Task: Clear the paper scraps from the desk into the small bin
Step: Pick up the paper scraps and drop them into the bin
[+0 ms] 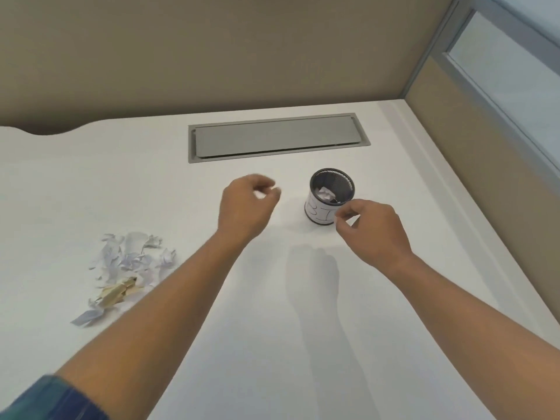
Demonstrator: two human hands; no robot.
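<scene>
A small black mesh bin (321, 212) with a white hand-written label stands on the white desk (272, 328), right of centre, with a crumpled white scrap (325, 194) inside it. A pile of torn white paper scraps (133, 259), plus a tan crumpled piece (118, 294), lies at the desk's left. My left hand (247, 207) hovers just left of the bin, blurred, its fingers curled around what looks like a small white scrap. My right hand (372, 231) is at the bin's front right side, with thumb and fingers pinched together by the label and nothing visible in them.
A grey cable-tray lid (275, 137) is set into the desk behind the bin. Beige partition walls (212, 56) close off the back and right side. A frosted window panel (509, 74) is at the upper right.
</scene>
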